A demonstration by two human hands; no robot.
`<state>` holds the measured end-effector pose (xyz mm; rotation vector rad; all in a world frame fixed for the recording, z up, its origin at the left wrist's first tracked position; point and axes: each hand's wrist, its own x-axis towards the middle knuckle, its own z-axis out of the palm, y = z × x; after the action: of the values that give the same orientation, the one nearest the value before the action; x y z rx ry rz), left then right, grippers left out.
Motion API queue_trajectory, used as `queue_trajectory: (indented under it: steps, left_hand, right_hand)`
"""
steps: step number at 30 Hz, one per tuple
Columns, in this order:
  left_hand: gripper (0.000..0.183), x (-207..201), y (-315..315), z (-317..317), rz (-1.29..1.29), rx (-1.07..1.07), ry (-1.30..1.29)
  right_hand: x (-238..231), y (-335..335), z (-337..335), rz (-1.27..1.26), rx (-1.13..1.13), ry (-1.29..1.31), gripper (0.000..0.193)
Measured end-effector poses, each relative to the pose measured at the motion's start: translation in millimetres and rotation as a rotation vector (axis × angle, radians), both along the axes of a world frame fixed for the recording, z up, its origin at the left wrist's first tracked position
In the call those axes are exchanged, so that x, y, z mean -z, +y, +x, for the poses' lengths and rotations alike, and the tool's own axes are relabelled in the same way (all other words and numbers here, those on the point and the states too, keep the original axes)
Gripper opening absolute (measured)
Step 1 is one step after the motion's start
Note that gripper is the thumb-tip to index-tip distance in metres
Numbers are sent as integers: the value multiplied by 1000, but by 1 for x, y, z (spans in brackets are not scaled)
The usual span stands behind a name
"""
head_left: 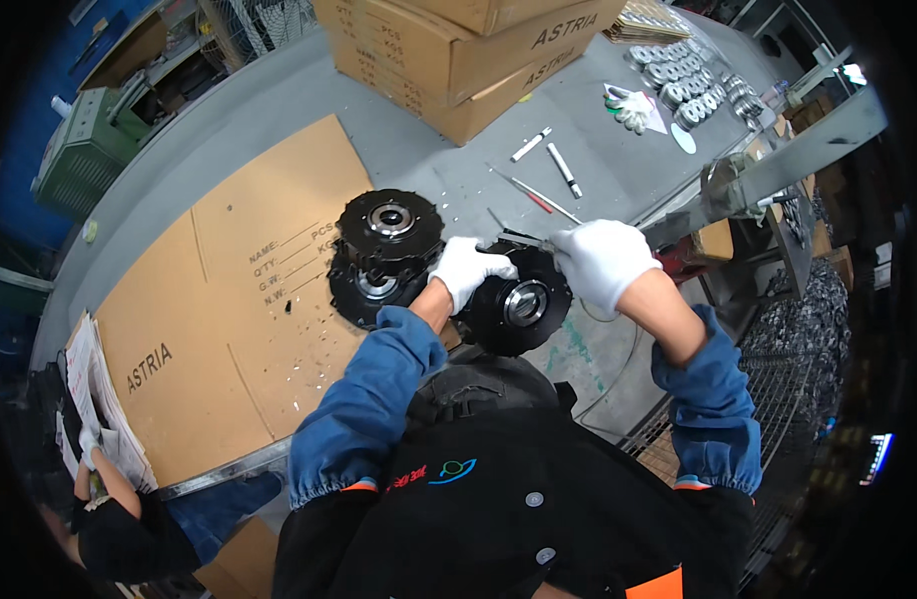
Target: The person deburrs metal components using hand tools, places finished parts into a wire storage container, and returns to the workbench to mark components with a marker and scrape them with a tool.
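Observation:
My left hand (469, 272), in a white glove, grips the upper left edge of a black round metal part (525, 304) with a bright ring at its centre. The part is held tilted at the table's near edge, in front of my body. In my gloved right hand (606, 262) is a slim grey metal tool (521, 238), its end lying against the part's upper rim. The fingers hide its handle, and I cannot tell its exact kind. To the left of my left hand, a black toothed disc (389, 222) rests on another similar disc (363, 299).
A flattened cardboard sheet (199, 260) covers the table's left side. Stacked cartons (458, 70) stand at the back. Beyond my hands lie white markers (564, 170) and a red-handled tool (538, 203). Several metal rings (678, 75) sit far right. A co-worker's gloved hand (88, 442) touches papers at left.

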<state>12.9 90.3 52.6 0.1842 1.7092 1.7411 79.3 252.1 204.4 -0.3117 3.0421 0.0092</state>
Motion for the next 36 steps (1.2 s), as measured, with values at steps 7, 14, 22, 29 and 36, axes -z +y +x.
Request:
queue_trajectory:
  steps: [7, 14, 22, 29, 36]
  left_hand:
    - [17, 63, 53, -10, 287, -327, -279]
    - [33, 95, 52, -22, 174, -444, -575]
    - [94, 80, 46, 9, -442, -414, -123]
    - [90, 80, 50, 19, -470, -568, -190]
    - [81, 82, 52, 23, -418, -609, -164]
  right_hand:
    - [27, 7, -83, 209, -18, -351, 20]
    - [55, -19, -131, 389, -180, -509, 24]
    - [59, -42, -161, 482, -425, -551, 21]
    - [62, -75, -167, 583, -608, -565, 23]
    - [60, -100, -160, 626, -866, -558, 19]
